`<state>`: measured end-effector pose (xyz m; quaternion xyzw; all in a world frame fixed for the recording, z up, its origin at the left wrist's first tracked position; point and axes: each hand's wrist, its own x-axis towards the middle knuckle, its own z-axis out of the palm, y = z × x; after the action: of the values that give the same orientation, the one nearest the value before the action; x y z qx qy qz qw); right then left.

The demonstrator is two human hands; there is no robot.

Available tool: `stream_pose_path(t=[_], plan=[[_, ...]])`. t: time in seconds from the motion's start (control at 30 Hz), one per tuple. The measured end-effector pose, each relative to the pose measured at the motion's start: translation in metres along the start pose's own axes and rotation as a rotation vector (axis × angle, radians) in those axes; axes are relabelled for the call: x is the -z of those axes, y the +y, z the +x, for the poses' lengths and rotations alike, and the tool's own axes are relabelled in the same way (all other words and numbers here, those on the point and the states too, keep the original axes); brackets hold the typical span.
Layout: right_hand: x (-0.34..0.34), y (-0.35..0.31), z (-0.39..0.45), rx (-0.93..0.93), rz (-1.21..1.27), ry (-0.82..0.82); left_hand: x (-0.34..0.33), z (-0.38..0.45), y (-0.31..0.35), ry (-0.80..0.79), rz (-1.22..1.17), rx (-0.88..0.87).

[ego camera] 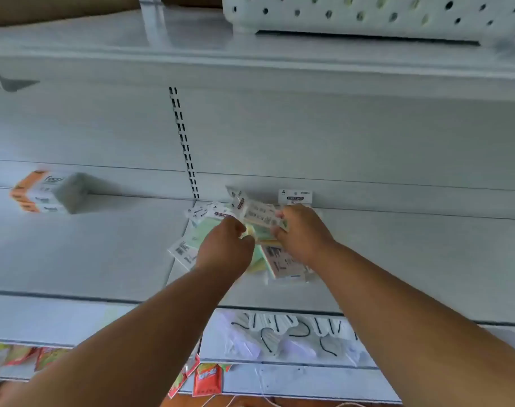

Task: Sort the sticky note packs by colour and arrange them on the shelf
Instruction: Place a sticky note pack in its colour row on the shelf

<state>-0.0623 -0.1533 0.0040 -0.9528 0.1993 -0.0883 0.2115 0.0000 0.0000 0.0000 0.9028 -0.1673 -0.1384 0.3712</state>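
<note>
A loose heap of sticky note packs in clear wrappers, pale green, yellow and pink, lies in the middle of the white shelf. One pack leans upright against the back panel. My left hand is closed on a pack in the heap; which pack is hidden under my fingers. My right hand grips a pack lifted above the heap, label side up. Both hands are close together over the heap.
An orange and white box sits at the shelf's left. A white perforated basket stands on the shelf above. Below the front edge hang packets with black hooks and red and yellow sachets.
</note>
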Motion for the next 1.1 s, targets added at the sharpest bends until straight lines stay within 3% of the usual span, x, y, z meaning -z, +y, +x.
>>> stream_pose_path(t=[0.13,0.27,0.37,0.47,0.57,0.7,0.9,1.1], plan=[[-0.024,-0.022,0.031,0.03,-0.169,-0.077,-0.003,0.016,-0.006,-0.108,-0.258,0.076],[-0.034,-0.018,0.046,-0.015,-0.254,-0.024,0.001,0.016,-0.006,-0.13,-0.382,0.067],[-0.026,-0.012,0.048,-0.006,-0.16,0.007,0.002,0.018,-0.006,-0.128,-0.409,0.05],[-0.012,-0.006,0.037,-0.067,-0.041,0.208,-0.001,0.019,-0.002,-0.085,-0.427,0.029],[0.007,0.004,0.019,-0.219,0.319,0.376,-0.009,0.019,0.013,-0.062,-0.453,-0.013],[0.025,0.022,-0.008,-0.421,0.75,0.353,-0.03,0.008,0.038,-0.143,-0.393,-0.053],[0.066,0.085,-0.062,-0.496,0.865,0.375,-0.09,-0.029,0.079,-0.174,-0.246,-0.172],[0.111,0.205,-0.136,-0.509,0.721,0.423,-0.19,-0.092,0.14,-0.256,-0.142,-0.252]])
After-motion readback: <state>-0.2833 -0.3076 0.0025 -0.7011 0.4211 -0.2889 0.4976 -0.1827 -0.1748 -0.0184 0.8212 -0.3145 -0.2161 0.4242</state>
